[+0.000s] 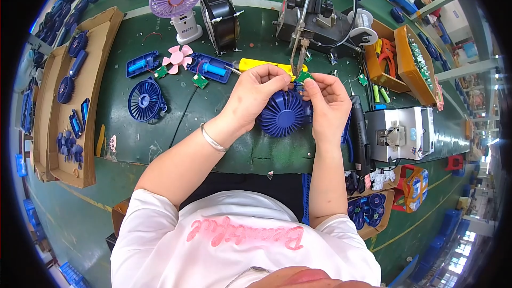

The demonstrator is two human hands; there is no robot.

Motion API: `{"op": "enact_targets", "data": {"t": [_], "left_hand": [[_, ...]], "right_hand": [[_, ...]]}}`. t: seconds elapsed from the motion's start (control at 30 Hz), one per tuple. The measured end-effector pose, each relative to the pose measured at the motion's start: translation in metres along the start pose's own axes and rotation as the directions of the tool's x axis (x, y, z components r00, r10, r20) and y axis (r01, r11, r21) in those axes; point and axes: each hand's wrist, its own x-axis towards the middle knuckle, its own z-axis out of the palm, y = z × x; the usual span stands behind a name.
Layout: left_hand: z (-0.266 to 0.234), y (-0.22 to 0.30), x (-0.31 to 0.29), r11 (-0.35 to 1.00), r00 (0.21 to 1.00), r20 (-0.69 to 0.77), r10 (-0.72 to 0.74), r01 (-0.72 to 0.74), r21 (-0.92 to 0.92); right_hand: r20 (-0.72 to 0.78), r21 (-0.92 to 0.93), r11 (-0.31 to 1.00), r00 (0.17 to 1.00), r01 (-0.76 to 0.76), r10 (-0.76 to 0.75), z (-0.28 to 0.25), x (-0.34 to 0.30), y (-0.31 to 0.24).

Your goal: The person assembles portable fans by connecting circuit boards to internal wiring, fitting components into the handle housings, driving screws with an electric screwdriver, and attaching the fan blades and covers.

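Under the soldering machine's tip (297,64), my right hand (329,104) pinches a small green circuit board (304,77) between thumb and fingers. My left hand (258,93) is closed in a pinch right beside the board; whatever its fingertips hold is too small to make out. Just below both hands lies a blue fan head (282,116) with a round slatted grille. A yellow-handled tool (255,65) rests behind my left hand, partly hidden by it. Further left are opened blue fan housings (218,76) with a blue battery, a pink fan blade (178,58) and loose circuit boards (200,80).
A solder spool (362,26) sits on the soldering machine (314,24). To the right stand a carton of pliers (386,58) and a white-grey device (402,133). A purple-white fan (176,0) and a black reel (220,18) stand behind. Cardboard trays (96,90) edge the left.
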Motion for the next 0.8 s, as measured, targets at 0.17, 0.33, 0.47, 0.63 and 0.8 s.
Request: {"op": "enact_targets", "data": {"t": [0.17,0.33,0.47,0.63,0.8], "left_hand": [[-0.005,-0.002,0.003,1.0,1.0,0.004,0.005,-0.005,0.001],[-0.009,0.003,0.005,0.982,0.983,-0.016,-0.183,0.182,-0.04],[-0.008,-0.001,0.001,0.983,0.983,-0.009,-0.182,0.182,0.021],[-0.011,-0.003,-0.005,0.968,0.989,0.025,-0.147,0.139,0.21],[-0.004,-0.011,-0.004,0.966,0.989,0.027,-0.144,0.135,0.219]], "right_hand": [[-0.051,-0.007,1.0,0.999,0.003,-0.003,0.002,0.003,-0.002],[-0.204,-0.036,0.999,0.979,0.011,-0.018,-0.01,0.012,0.001],[-0.22,0.067,0.996,0.975,0.06,-0.044,-0.01,0.011,0.003],[-0.135,0.029,0.999,0.991,-0.021,0.025,-0.009,0.006,0.009],[0.043,-0.151,0.976,0.985,-0.159,0.167,-0.014,0.004,0.001]]}}
